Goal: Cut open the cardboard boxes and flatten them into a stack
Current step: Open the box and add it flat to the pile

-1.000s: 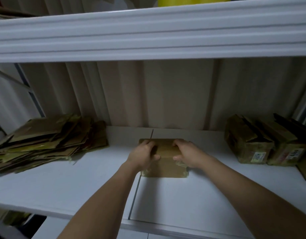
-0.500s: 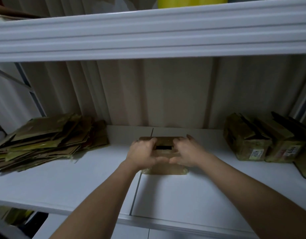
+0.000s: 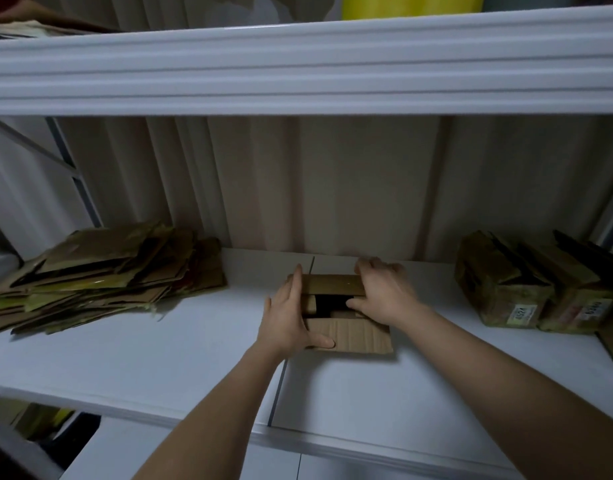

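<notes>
A small brown cardboard box (image 3: 353, 336) sits on the white shelf (image 3: 159, 368) at the centre, its top flaps spread apart and a dark opening showing. My left hand (image 3: 287, 315) lies against the box's left side, fingers straight, thumb pressing on the near flap. My right hand (image 3: 381, 294) curls over the box's right side, fingers on the far flap and thumb at the opening's edge. A pile of flattened cardboard (image 3: 101, 275) lies at the left of the shelf.
Several taped, labelled boxes (image 3: 537, 289) stand at the shelf's right end. An upper shelf edge (image 3: 298, 64) overhangs close above, with a yellow item (image 3: 409, 5) on it. Corrugated wall panels close the back. Bare shelf surface lies in front of the box.
The box's flaps have been pulled apart: the near flap now lies folded toward me and the far flap back. My left hand moved from the top to the box's left side.
</notes>
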